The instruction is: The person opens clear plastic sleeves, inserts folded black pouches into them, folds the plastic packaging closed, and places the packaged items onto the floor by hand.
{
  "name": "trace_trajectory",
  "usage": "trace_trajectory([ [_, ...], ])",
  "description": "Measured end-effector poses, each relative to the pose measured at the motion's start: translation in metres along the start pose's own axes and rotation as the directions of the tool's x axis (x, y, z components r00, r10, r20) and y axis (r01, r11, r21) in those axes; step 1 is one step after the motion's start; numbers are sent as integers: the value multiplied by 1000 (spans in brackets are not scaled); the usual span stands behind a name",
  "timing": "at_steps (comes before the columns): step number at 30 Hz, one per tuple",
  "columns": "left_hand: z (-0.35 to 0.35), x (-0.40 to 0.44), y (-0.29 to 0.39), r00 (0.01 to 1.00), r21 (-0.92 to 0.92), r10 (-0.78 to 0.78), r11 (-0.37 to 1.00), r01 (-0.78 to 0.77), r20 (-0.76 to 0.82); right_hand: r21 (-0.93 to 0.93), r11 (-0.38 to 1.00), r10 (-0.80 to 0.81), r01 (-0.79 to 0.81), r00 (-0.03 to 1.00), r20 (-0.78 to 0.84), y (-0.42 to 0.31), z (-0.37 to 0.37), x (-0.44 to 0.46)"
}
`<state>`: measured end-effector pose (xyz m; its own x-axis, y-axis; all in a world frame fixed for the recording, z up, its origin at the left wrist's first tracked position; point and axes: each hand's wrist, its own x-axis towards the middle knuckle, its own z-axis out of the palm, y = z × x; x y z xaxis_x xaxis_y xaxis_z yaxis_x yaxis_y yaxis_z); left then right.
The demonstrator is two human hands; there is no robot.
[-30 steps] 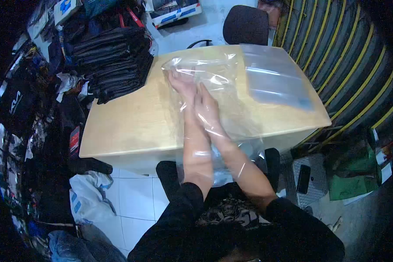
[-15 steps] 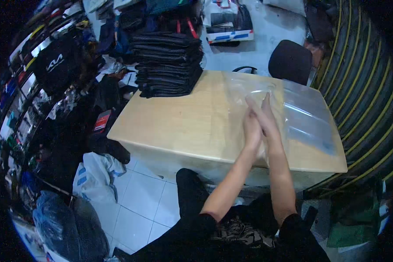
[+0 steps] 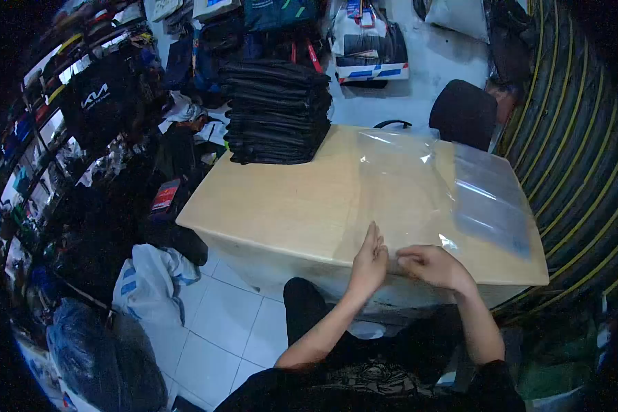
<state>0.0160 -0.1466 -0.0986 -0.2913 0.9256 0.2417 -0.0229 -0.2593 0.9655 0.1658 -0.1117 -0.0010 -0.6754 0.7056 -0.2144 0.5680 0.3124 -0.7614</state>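
Observation:
A clear plastic bag (image 3: pixel 402 182) lies spread over the right half of the wooden table (image 3: pixel 275 199). At its near edge is my left hand (image 3: pixel 371 264), its fingers straight and pointing up, apart from the tabletop. Just to the right, my right hand (image 3: pixel 436 266) has its fingers bent and pinched at the bag's near edge. The thin plastic is hard to make out between the two hands. A second stack of clear plastic bags (image 3: pixel 491 199) rests at the table's right end.
A tall pile of folded black cloth items (image 3: pixel 278 113) stands at the table's back left. Behind the table is a dark chair (image 3: pixel 463 113). Ribbed black coils with yellow stripes (image 3: pixel 577 158) rise on the right. A white sack (image 3: pixel 151 281) lies on the floor at left.
Both hands have drawn back from the middle of the plastic bag to its near edge. Earlier they were pressed together; now they are apart. The view has shifted slightly.

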Motion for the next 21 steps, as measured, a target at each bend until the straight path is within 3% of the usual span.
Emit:
trace_trajectory([
  [1,-6,-6,10,990,78,-64,995,55,124,-51,995,94,-85,971,221,-23,-12,-11],
  [2,-16,-13,28,962,162,-131,982,94,240,252,967,-13,-50,970,242,-28,-17,-16],
  [3,-24,-19,40,916,251,-207,960,123,343,225,974,-71,35,986,150,-43,-25,-13],
  [6,-39,-33,50,833,11,-195,975,222,518,74,954,-285,291,955,-83,-102,-55,47],
  [7,-45,-31,56,828,-53,-191,965,256,528,-10,927,-371,374,918,-138,-118,-64,81],
  [8,-54,-28,61,823,-115,-185,950,289,536,-273,849,-517,452,818,-254,-132,-73,120],
  [9,-63,-23,64,818,-176,-181,930,324,545,-309,768,-638,561,715,-287,-144,-83,168],
  [11,-80,-9,63,871,-209,-128,945,252,474,-470,639,-769,609,526,-363,-170,-94,256],
  [13,-98,5,58,915,-283,-127,927,247,382,-670,540,-829,510,459,-319,-198,-104,325],
  [19,-154,20,51,982,-307,-150,934,180,117,-783,519,-743,342,634,-215,-222,-112,455],
  [20,-161,23,45,981,-318,-174,929,191,82,-801,488,-784,346,577,-229,-215,-110,475],
  [21,-166,26,42,980,-331,-195,922,199,48,-806,501,-756,316,613,-230,-219,-109,472],
])
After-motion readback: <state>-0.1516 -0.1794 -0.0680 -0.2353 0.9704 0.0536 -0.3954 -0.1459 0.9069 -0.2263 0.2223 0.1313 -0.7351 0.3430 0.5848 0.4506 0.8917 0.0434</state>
